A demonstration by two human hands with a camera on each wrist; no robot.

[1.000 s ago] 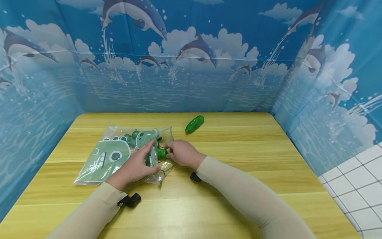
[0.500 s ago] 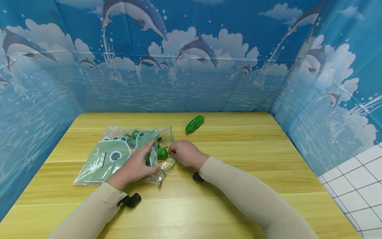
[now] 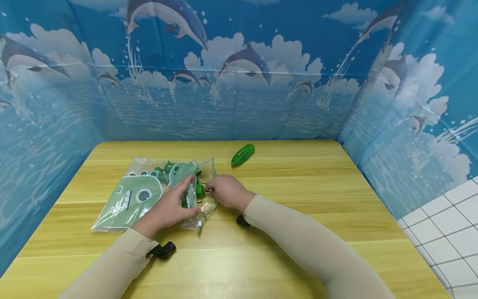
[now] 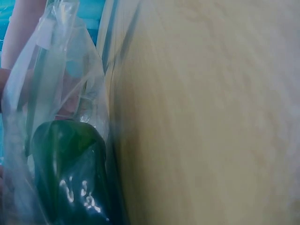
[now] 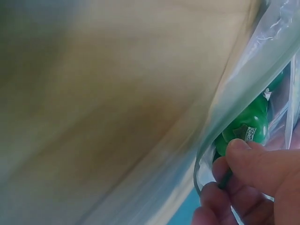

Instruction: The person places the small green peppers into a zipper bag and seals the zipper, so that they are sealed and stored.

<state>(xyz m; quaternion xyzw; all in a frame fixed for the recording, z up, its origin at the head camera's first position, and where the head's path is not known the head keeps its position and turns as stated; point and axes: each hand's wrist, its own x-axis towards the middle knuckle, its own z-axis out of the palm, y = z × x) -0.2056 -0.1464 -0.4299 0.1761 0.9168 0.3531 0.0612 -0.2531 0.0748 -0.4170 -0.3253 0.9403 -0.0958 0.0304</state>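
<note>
Right hand (image 3: 225,191) pinches a green fruit (image 5: 253,117), seemingly by its stem (image 5: 226,180), just beyond the fingers (image 5: 248,157); left hand (image 3: 169,207) spread against the bag (image 3: 112,209).

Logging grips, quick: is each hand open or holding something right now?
Left hand: open, touching the clear bag.
Right hand: closed, pinching a green pepper by its stem.

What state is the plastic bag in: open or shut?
Open: the right hand pinches a green item by its stem at the gaping rim of the bag.
</note>
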